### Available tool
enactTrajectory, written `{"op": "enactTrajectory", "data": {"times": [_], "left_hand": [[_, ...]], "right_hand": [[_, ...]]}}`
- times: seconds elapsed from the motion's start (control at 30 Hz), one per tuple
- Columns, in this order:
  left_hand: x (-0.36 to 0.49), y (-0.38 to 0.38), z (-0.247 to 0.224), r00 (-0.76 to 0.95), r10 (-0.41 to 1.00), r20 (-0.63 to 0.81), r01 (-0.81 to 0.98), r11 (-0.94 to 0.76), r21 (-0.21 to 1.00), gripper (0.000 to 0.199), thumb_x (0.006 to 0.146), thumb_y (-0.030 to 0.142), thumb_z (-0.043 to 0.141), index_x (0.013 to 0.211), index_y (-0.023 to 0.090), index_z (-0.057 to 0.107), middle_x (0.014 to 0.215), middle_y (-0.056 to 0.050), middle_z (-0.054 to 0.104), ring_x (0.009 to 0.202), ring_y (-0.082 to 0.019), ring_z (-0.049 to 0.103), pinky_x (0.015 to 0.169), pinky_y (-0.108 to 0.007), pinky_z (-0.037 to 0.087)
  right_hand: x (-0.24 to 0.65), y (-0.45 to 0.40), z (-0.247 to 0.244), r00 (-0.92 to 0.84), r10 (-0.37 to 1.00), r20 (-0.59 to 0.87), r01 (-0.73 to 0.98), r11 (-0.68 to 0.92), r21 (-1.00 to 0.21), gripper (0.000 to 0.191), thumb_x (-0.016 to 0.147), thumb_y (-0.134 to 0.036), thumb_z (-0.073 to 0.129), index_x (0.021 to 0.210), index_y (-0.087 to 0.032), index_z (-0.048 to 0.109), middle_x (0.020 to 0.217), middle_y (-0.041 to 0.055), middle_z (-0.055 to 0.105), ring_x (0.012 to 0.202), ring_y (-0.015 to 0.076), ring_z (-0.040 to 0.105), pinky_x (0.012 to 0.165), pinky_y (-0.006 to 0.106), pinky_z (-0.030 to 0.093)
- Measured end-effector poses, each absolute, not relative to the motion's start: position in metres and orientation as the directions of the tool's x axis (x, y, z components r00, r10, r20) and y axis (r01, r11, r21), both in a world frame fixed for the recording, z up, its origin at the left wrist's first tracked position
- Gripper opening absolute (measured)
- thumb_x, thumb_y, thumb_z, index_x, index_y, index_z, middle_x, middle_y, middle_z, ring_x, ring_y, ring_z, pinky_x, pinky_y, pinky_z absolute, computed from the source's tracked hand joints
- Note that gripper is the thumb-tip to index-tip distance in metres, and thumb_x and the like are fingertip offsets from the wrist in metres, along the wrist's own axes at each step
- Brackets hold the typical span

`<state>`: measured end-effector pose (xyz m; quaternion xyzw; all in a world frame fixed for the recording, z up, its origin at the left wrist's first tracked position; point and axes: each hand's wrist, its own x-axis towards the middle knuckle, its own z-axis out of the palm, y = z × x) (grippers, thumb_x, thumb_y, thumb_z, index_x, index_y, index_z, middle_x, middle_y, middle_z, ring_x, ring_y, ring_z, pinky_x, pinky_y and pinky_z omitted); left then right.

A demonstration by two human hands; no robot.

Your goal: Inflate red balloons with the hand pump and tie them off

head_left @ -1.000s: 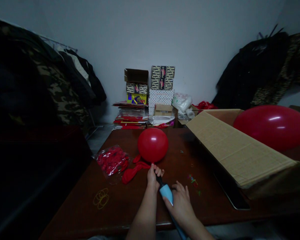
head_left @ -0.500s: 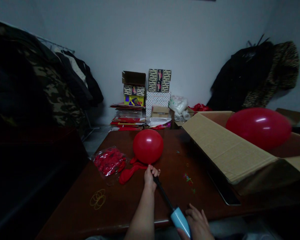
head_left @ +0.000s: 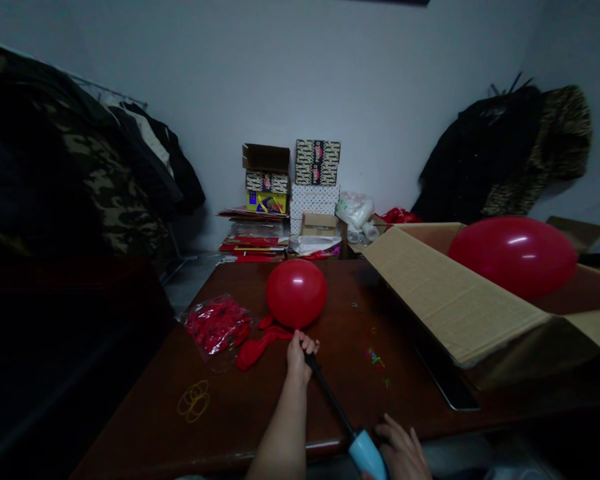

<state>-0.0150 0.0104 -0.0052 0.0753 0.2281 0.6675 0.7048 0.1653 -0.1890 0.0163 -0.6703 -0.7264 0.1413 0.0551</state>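
Observation:
A part-inflated red balloon (head_left: 296,293) stands above the table at its middle, round and shiny. My left hand (head_left: 300,352) pinches its neck together with the black nozzle end of a balloon pump (head_left: 334,399). The pump's black shaft slopes down to the right into its light blue part (head_left: 367,455), cut off by the bottom edge. Around that blue part my right hand (head_left: 404,450) is gripping, its fingertips raised and the lower hand out of frame. Beside my left hand lies a limp red balloon (head_left: 253,351).
A clear bag of red balloons (head_left: 219,328) and yellow rubber bands (head_left: 194,401) lie on the left. On the right, an open cardboard box (head_left: 450,293) holds a big red balloon (head_left: 514,257); a phone-like dark slab (head_left: 450,380) lies by it. Small coloured bits (head_left: 376,361) are scattered nearby.
My right hand and the pump's blue part have moved down and slightly right, showing more of the black shaft. My left hand stays at the balloon's neck.

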Motion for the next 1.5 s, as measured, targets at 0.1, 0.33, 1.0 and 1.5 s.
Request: {"op": "enactTrajectory", "data": {"times": [0.1,0.33,1.0,1.5], "left_hand": [[-0.014,0.01,-0.004,0.011,0.976,-0.217,-0.895,0.106,0.432,0.034,0.075,0.04,0.06,0.06,0.019,0.039,0.044,0.01,0.03,0.036,-0.004,0.027,0.06,-0.028,0.043],[-0.013,0.011,-0.005,0.046,0.975,-0.216,-0.887,0.14,0.44,0.034,0.075,0.041,0.06,0.059,0.018,0.04,0.043,0.009,0.032,0.036,-0.004,0.026,0.059,-0.028,0.042],[-0.014,0.011,-0.005,-0.043,0.976,-0.212,-0.913,0.048,0.406,0.032,0.077,0.036,0.056,0.057,0.019,0.037,0.04,0.01,0.031,0.034,-0.005,0.027,0.068,-0.031,0.045],[-0.01,0.005,-0.001,-0.055,0.967,-0.248,-0.894,0.063,0.444,0.026,0.079,0.029,0.053,0.058,0.019,0.04,0.042,0.009,0.034,0.036,-0.006,0.031,0.07,-0.03,0.046]], "right_hand": [[0.154,-0.181,0.024,-0.117,0.989,-0.087,0.956,0.088,-0.281,0.047,0.073,-0.056,0.05,0.096,-0.019,0.066,0.123,0.0117,0.053,0.126,0.0326,0.033,0.105,0.052,0.014],[0.109,-0.131,0.041,-0.089,0.995,-0.035,0.935,0.072,-0.347,0.048,0.08,-0.049,0.039,0.106,-0.015,0.061,0.124,0.0119,0.051,0.127,0.0305,0.031,0.106,0.051,0.012],[0.126,-0.151,0.037,-0.045,0.997,-0.056,0.952,0.026,-0.303,0.047,0.078,-0.053,0.043,0.104,-0.018,0.061,0.121,0.0115,0.054,0.126,0.031,0.032,0.106,0.052,0.009],[0.171,-0.187,0.045,-0.178,0.953,-0.246,0.868,0.034,-0.496,0.052,0.08,-0.057,0.038,0.108,-0.018,0.059,0.119,0.0119,0.055,0.124,0.031,0.036,0.104,0.048,0.019]]}}
